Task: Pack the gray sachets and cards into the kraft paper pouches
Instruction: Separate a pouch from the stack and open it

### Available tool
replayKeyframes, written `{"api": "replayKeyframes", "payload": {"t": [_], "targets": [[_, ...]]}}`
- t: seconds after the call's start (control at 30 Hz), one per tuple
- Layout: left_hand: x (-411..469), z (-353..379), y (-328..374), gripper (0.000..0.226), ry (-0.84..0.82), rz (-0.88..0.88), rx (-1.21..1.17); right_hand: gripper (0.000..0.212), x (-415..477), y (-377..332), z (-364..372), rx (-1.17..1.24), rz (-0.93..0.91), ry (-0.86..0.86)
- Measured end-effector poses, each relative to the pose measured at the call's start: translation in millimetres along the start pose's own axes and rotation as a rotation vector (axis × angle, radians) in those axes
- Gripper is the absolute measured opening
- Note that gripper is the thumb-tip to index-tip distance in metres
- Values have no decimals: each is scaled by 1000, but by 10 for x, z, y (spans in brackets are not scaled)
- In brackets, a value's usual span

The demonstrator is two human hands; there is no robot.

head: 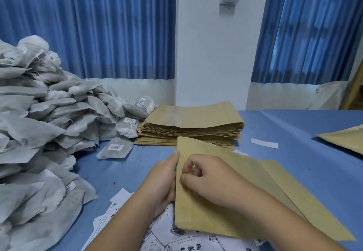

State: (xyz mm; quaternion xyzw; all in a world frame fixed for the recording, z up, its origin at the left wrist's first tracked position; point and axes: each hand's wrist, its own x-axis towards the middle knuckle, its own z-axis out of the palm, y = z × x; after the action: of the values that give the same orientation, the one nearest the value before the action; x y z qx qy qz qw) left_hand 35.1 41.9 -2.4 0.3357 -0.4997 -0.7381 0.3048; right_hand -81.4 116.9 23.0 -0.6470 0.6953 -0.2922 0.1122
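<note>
I hold a kraft paper pouch (214, 207) upright over the blue table (294, 132). My left hand (163, 180) grips its left edge, thumb on the front. My right hand (206, 174) rests on the pouch's face with fingers curled, pinching at the paper near that edge. A second kraft pouch (306, 203) lies partly under it to the right. Printed white cards (163, 237) lie below my hands. A big heap of gray sachets (43, 117) fills the left side. A stack of flat kraft pouches (192, 125) sits behind my hands.
One loose sachet (115, 148) lies flat in front of the heap. A small white paper slip (264, 143) lies right of the stack, and another kraft pouch (345, 138) shows at the right edge. Blue curtains and a white wall stand behind the table.
</note>
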Motion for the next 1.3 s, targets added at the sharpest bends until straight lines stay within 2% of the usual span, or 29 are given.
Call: {"api": "replayKeyframes", "payload": {"t": [0.23,0.43,0.77,0.83,1.07,1.3], "targets": [[-25,25,-13,18,-92,67,64,38,19,322,121,557,233,121],[-55,39,-70,18,-145,107,90,52,15,274,160,637,266,118],[-71,21,-89,26,-327,157,70,47,-8,290,58,774,330,62],[-63,22,-103,31,-320,157,76,40,-10,323,50,784,312,42],[-87,60,-87,21,-327,158,57,42,3,371,5,850,274,-3],[-107,146,-100,16,-237,135,60,30,11,379,-61,715,266,39]]}}
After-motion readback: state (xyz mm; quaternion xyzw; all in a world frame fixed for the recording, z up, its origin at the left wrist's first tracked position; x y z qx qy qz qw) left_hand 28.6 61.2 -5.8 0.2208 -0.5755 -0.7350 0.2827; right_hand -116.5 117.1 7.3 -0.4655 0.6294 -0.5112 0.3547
